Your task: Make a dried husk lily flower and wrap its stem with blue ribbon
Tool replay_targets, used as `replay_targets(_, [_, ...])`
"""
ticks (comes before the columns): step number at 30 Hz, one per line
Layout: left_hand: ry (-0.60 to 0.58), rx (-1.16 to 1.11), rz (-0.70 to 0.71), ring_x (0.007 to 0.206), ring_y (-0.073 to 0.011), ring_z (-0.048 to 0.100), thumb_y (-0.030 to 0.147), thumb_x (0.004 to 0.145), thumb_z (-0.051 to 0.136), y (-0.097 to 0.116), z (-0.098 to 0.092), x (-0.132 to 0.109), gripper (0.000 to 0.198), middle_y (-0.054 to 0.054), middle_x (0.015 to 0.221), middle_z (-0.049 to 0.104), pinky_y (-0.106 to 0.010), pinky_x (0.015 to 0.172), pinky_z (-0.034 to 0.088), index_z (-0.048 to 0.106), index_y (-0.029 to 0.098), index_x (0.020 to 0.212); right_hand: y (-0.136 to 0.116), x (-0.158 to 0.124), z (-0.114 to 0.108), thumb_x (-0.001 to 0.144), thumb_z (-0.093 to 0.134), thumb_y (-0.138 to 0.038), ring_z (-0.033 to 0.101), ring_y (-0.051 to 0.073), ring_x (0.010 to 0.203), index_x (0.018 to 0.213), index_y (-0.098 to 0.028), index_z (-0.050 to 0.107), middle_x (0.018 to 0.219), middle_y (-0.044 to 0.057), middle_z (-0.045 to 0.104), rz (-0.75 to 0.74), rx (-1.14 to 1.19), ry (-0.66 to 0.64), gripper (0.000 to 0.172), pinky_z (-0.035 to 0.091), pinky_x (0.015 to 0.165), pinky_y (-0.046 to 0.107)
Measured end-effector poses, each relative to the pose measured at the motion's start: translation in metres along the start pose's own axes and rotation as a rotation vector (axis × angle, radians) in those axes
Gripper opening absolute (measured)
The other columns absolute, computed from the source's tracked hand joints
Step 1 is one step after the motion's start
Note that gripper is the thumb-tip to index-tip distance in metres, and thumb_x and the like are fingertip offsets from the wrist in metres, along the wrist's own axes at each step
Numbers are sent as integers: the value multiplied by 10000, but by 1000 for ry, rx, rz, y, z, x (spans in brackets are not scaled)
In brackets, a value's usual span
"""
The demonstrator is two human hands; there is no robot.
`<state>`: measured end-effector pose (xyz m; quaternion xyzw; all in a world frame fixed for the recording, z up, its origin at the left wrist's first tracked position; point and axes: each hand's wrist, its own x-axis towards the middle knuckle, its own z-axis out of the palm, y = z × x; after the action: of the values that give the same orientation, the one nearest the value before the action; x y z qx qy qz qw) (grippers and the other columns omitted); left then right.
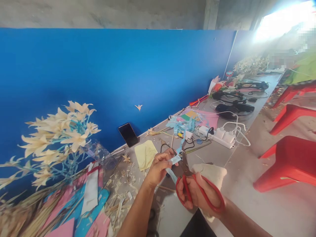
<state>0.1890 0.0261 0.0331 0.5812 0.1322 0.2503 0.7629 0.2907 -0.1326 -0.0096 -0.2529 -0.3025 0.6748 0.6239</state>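
Note:
My left hand is closed in a pinch on a light blue paper strip that runs up toward a heap of blue strips on the table. My right hand grips red-handled scissors, fingers through the loops. The scissor blades stand at the strip, just right of my left fingers. Both hands hover over the grey table near its front edge.
Cream paper flowers on blue stems stand at the left before a blue wall. A black phone leans on the wall. Also here: a yellow sheet, a white power strip, black tools, red chairs, coloured paper.

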Motion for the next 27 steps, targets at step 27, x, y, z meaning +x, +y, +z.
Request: replay_targets(27, [208,75,89,662,-144,502,182,625,685,-17,20,8,182,4,621,537,-278,676,401,590,181,470,0,21,0,670,609,-887,359,85,539,720,-152,551,660,-16,415,38,410,73,739,253,344,146])
